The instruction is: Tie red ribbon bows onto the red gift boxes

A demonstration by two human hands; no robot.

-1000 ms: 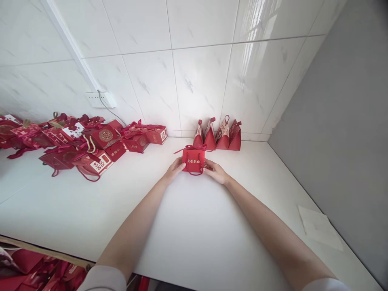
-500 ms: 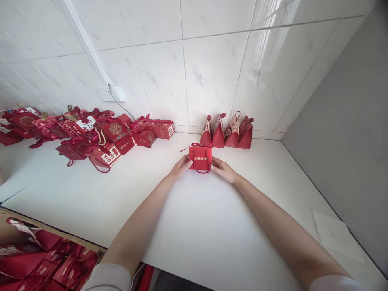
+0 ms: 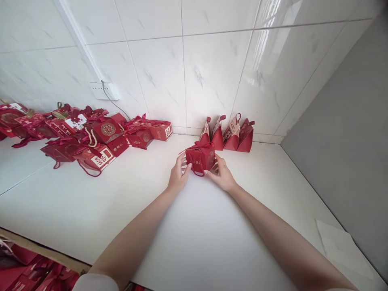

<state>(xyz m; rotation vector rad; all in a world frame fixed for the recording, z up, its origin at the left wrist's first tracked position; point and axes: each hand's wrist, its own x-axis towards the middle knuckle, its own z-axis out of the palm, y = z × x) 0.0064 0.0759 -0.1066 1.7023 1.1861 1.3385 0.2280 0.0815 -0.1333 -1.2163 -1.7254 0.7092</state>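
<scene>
Between my two hands is a small red gift box (image 3: 198, 158) with a ribbon bow on top, a red rope handle hanging down its front and gold lettering. It is turned at an angle, so its right side shows too. My left hand (image 3: 179, 173) grips its left side, thumb on the front. At the lower right, my right hand (image 3: 222, 173) closes on it, with some fingers hidden behind. Just beyond stand several red triangular gift boxes (image 3: 233, 135) with loop handles, in a row against the wall.
Many red gift boxes (image 3: 109, 129) with ribbons and ropes are piled along the wall at left. More red boxes fill a carton (image 3: 45, 250) below the table edge at lower left. A socket strip (image 3: 104, 91) with a cable is on the tiled wall. A grey panel (image 3: 342, 133) borders the right.
The gift box has been turned from facing me squarely to an angle, showing its right side. Both hands have shifted with it, and the view has moved slightly to the right.
</scene>
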